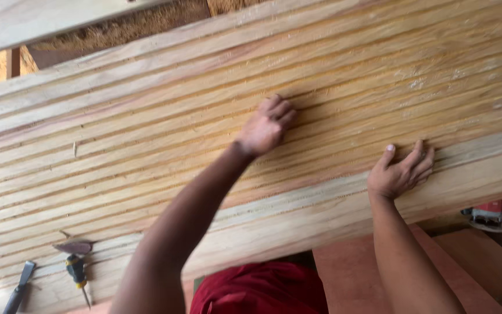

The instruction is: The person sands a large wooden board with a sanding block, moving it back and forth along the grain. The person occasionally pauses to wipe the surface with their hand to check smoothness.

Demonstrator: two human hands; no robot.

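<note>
A wide panel of grooved pale wooden boards (pixel 146 134) fills most of the view, slanting up to the right. My left hand (pixel 266 127) rests on the boards near the middle, fingers curled with knuckles against the grooves, holding nothing I can see. My right hand (pixel 402 172) lies flat on the lower boards near the panel's front edge, fingers spread and pressing on the wood. Red cloth (pixel 262 289) of my clothing shows below between my arms.
A chisel (pixel 20 286) and a yellow-and-black handled screwdriver (pixel 78 275) lie on the boards at the lower left, beside a dark flat piece (pixel 74 247). A red power tool (pixel 491 214) sits at the right on reddish boards (pixel 355 273). Another plank (pixel 24 20) crosses the top left.
</note>
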